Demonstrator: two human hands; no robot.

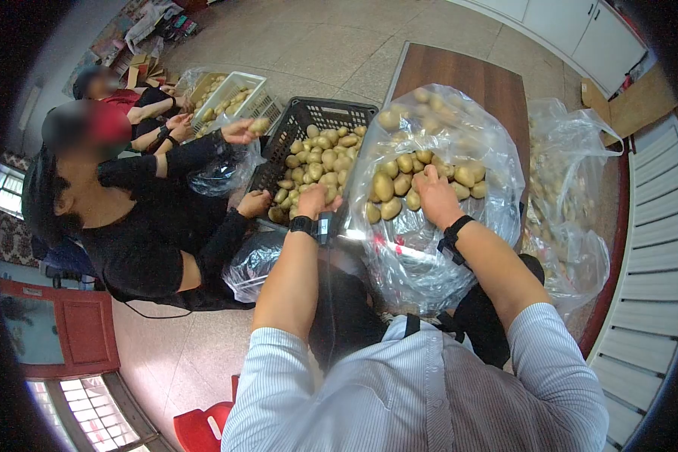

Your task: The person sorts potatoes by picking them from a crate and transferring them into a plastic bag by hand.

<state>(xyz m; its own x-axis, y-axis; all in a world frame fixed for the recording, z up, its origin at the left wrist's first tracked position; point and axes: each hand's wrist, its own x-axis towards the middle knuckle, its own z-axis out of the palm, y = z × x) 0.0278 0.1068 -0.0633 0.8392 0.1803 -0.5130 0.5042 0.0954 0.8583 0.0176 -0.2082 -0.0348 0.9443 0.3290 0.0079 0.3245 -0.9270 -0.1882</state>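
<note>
A large clear plastic bag (497, 169) lies open in front of me with many potatoes (388, 186) inside. My right hand (438, 200) reaches into it, fingers curled down onto a potato among the others. At the near right corner of a black plastic crate (267, 162), my left hand (314, 202) is closed with its fingers bent inward; whatever it holds is mostly hidden. Potatoes (320, 162) fill much of that crate.
On the left a co-worker in black (151, 218) holds a potato (260, 126) over the crate's edge. Farther back, another person sits by a white crate (237, 83) of potatoes. A brown table (459, 68) stands ahead; filled plastic bags (569, 173) are at right, a red stool (203, 426) behind.
</note>
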